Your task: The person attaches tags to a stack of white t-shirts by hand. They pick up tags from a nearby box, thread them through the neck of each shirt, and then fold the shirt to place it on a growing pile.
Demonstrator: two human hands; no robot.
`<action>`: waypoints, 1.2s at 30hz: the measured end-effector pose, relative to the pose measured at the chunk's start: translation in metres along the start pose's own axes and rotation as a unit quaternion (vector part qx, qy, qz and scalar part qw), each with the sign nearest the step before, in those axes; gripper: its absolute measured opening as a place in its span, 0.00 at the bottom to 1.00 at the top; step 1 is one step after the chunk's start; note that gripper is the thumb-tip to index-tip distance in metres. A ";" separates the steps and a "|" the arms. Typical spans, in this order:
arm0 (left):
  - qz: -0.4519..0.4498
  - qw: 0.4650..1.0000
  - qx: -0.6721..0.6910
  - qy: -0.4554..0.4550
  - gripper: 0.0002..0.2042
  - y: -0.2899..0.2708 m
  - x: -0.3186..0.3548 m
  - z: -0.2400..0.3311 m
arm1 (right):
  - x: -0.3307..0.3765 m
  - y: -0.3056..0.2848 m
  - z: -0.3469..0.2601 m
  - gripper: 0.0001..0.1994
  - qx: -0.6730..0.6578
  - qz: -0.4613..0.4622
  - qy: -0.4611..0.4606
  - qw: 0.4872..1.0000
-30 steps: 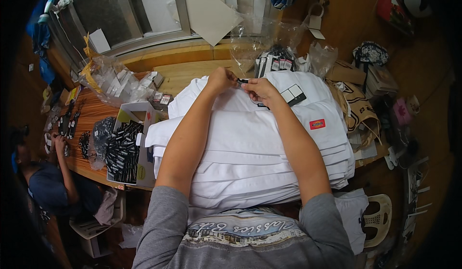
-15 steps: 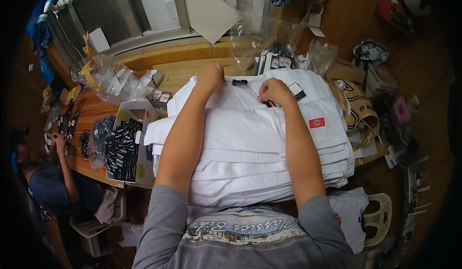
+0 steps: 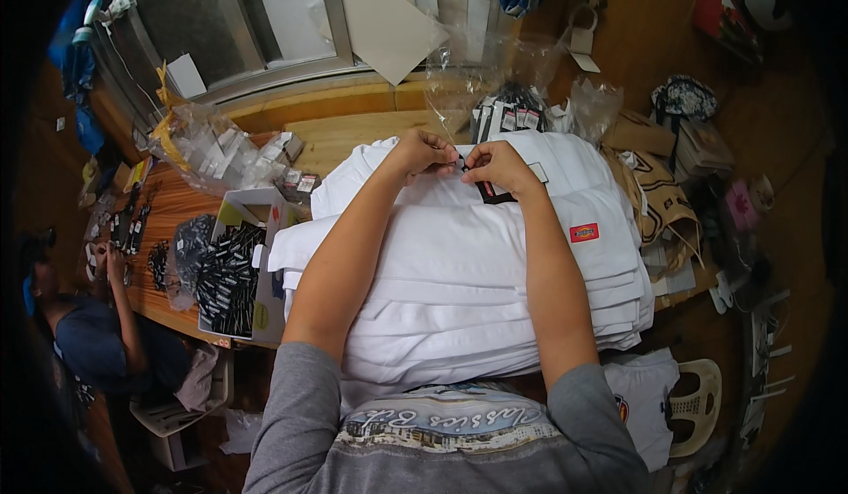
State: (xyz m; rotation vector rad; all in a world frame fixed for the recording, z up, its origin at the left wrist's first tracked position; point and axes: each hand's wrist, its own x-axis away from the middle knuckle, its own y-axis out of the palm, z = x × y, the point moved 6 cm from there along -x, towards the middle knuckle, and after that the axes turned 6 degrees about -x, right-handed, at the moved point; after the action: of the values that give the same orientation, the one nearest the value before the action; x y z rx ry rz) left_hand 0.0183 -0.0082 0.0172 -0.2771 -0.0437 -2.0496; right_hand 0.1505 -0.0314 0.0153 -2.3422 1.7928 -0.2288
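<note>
Wht. garments (image 3: 450, 269) are matt cloth, tbl. (image 3: 168, 311) smooth wood.

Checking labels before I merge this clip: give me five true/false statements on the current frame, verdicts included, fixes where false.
1. The left hand and right hand are spread far apart. False: their fingertips are close together, at a small dark piece.
2. A black tag shows just below the right hand. True.
3. The stack of garments under the forearms is blue. False: it is white.
4. A red patch shows on the stack, right of the right forearm. True.
5. The open box of small black pieces stands right of the stack. False: it stands to the left.
</note>
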 end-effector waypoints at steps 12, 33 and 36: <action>0.042 0.996 -0.025 0.068 0.04 0.005 -0.002 0.006 | 0.000 0.001 -0.003 0.08 0.007 0.019 -0.011 1.000; -0.014 0.984 -0.148 0.094 0.13 0.012 -0.004 0.006 | -0.003 0.007 0.003 0.06 0.043 0.039 -0.003 0.998; -0.096 0.993 -0.050 -0.054 0.12 0.008 -0.003 -0.010 | -0.003 0.011 0.003 0.08 0.070 0.014 -0.027 0.997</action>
State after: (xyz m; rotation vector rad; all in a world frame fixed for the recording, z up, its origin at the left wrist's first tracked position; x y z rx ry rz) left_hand 0.0252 -0.0108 0.0058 -0.4631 -0.0348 -2.2301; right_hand 0.1399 -0.0310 0.0096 -2.2054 1.7238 -0.2737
